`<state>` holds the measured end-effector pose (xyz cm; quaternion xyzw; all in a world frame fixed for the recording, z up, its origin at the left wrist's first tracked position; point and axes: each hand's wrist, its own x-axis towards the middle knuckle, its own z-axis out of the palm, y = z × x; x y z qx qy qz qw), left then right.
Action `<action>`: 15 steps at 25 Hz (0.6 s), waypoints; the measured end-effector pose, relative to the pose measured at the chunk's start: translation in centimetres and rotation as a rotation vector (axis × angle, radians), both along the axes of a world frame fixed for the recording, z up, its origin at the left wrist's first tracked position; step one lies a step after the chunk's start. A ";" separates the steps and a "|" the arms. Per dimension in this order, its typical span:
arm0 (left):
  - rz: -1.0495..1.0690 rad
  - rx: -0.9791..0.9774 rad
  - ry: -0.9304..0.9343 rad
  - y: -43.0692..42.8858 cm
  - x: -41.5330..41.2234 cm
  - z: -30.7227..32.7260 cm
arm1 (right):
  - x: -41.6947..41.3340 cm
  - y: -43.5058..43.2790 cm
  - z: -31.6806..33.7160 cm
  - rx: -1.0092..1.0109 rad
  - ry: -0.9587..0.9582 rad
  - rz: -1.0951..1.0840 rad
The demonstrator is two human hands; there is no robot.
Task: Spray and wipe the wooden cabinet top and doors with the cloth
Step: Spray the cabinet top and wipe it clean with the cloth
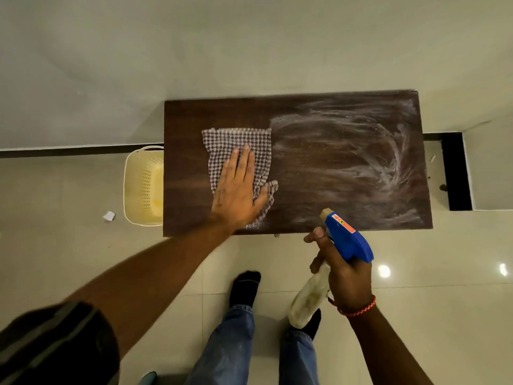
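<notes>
Cloth (238, 143), soft and limp, lies at nine o'clock on the cabinet top (319, 168) under the flat, spread left hand (236, 190); right hand (345, 276) grips the spray bottle (348, 238), probably light.

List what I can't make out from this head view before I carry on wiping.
- Cabinet doors: hidden beneath the cabinet top, seen from above.
- Wood under the cloth and left hand: covered.
- Spray bottle fill level: cloudy, partly wrapped by right hand.
- Basket: right side hidden by the top.
</notes>
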<state>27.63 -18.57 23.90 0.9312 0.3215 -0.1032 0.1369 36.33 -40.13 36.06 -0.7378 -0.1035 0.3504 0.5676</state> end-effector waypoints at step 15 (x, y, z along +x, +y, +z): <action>-0.120 0.036 0.060 13.8 3.2 -0.4 | 0.6 -1.6 -1.3 -0.038 -0.019 0.152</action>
